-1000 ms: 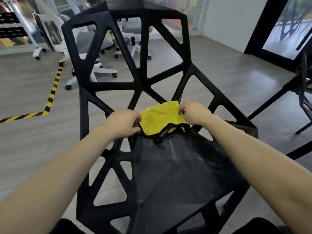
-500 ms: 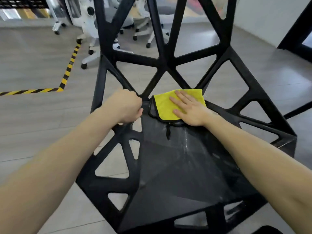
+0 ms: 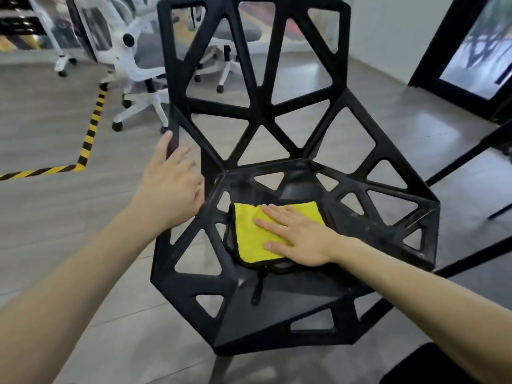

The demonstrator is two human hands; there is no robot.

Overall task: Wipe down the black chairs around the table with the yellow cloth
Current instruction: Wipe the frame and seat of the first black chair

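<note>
- My right hand [image 3: 299,236] lies flat on the yellow cloth [image 3: 255,239], fingers straight and spread, palm down. It presses the cloth; nothing is pinched or curled round.
- The cloth lies directly under that palm, on the seat of the black chair [image 3: 277,306], at the seat's rear-left part near the open triangles. Most of the visible yellow extends from my fingertips outward to my left; a dark trim and a small tag hang off its near edge.
- Cloth long axis: roughly across the seat, in line with my right forearm's reach.
- My left hand [image 3: 171,187] is on the chair's left frame edge, where the backrest strut meets the seat rim. Thumb sits against the outer side of the strut, fingers loosely extended over the inner side. Looks like a steadying touch; whether it truly clamps the strut I cannot tell.
- Judgement: the right hand is the wiping hand. Unwiped seat lies mostly toward me and to the right of the palm, so the next stroke should pull that way.
- Risk: cloth edge may snag in a cut-out.
</note>
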